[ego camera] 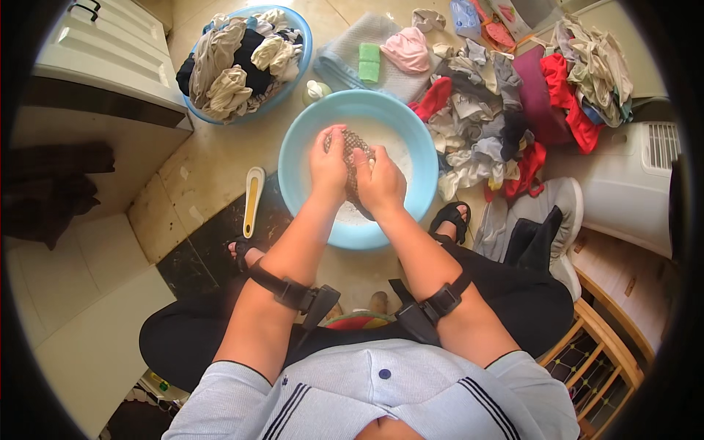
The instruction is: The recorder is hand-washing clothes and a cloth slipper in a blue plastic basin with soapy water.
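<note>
Between my two hands is a brown-and-white checked cloth (356, 159), bunched up above a light blue plastic basin (297, 132). My left hand (329, 162) grips its left side, fingers wrapped over the far end. On the other side, my right hand (380, 179) holds the cloth with the thumb on top. Cloudy, sudsy water (393, 137) fills the bottom of the basin. The cloth's lower end hangs below my right hand, close to the water; whether it touches is hard to tell.
A second blue basin (303, 60) heaped with clothes stands at the far left. A scrubbing brush (253, 201) lies left of my basin. Beyond are a green soap bar (369, 63), a pump bottle (315, 92) and a pink cloth (407, 50). Loose clothes (476, 110) are piled at right.
</note>
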A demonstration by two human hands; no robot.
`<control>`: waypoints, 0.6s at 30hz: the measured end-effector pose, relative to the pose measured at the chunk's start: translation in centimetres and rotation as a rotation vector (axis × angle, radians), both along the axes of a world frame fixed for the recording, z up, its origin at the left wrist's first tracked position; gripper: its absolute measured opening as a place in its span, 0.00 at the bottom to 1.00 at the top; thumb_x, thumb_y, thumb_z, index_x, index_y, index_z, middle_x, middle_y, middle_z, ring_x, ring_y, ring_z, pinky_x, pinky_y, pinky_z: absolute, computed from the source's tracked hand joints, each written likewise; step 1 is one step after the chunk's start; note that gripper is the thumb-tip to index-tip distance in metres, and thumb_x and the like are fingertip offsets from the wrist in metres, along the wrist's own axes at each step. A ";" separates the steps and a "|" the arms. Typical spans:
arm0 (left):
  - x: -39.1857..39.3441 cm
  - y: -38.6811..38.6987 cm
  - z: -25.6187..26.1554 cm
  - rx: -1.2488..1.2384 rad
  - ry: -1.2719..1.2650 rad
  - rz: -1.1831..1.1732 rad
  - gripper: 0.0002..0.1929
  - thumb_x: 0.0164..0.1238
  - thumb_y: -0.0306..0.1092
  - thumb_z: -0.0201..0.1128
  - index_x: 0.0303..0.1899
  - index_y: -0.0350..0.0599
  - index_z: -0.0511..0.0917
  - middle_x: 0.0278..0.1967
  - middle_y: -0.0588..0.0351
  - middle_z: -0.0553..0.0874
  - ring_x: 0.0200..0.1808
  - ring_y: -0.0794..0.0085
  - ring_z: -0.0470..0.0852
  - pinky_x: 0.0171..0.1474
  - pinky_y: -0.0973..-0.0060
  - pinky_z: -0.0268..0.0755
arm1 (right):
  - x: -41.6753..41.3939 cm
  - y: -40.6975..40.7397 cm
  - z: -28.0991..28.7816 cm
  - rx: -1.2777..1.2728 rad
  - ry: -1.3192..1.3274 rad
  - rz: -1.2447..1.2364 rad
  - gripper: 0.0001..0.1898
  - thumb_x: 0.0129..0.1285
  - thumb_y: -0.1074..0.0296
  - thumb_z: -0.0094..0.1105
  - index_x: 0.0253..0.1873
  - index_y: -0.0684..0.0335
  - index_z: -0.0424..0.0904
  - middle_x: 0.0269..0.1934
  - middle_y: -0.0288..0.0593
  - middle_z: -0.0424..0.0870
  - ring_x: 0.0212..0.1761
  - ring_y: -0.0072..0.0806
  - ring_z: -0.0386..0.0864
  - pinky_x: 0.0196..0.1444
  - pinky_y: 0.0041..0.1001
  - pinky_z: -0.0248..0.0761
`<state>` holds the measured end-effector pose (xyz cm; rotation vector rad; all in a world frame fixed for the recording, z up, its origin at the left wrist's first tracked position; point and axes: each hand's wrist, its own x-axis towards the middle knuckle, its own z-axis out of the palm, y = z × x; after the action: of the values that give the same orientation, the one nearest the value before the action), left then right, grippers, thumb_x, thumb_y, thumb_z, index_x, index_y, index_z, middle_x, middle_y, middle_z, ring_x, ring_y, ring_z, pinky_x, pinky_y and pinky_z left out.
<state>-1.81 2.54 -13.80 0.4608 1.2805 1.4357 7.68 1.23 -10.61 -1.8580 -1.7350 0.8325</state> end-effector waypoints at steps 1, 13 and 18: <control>0.1 -0.1 -0.2 -0.022 -0.050 0.025 0.11 0.72 0.36 0.49 0.45 0.39 0.71 0.34 0.51 0.79 0.34 0.69 0.81 0.37 0.74 0.76 | 0.1 0.1 -0.2 -0.001 0.001 -0.003 0.25 0.64 0.46 0.44 0.45 0.67 0.74 0.31 0.57 0.81 0.35 0.52 0.79 0.38 0.43 0.70; 0.0 -0.9 -0.8 -0.063 0.083 -0.108 0.22 0.65 0.40 0.60 0.56 0.38 0.68 0.50 0.50 0.74 0.50 0.70 0.73 0.54 0.74 0.65 | 1.0 0.9 -5.2 -0.227 0.198 -0.156 0.23 0.67 0.51 0.38 0.40 0.63 0.81 0.34 0.60 0.81 0.41 0.52 0.78 0.45 0.42 0.68; 0.8 -3.1 -1.3 -0.074 0.247 -0.441 0.42 0.54 0.44 0.69 0.65 0.36 0.56 0.60 0.44 0.67 0.60 0.64 0.68 0.62 0.69 0.59 | 1.6 1.5 -5.4 -0.461 1.000 -0.700 0.27 0.67 0.48 0.38 0.44 0.71 0.79 0.36 0.47 0.82 0.37 0.36 0.80 0.45 0.31 0.69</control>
<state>-0.96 -0.56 -15.12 0.8336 1.3192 0.9787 9.26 2.68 -16.01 -1.6242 -0.2717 1.5343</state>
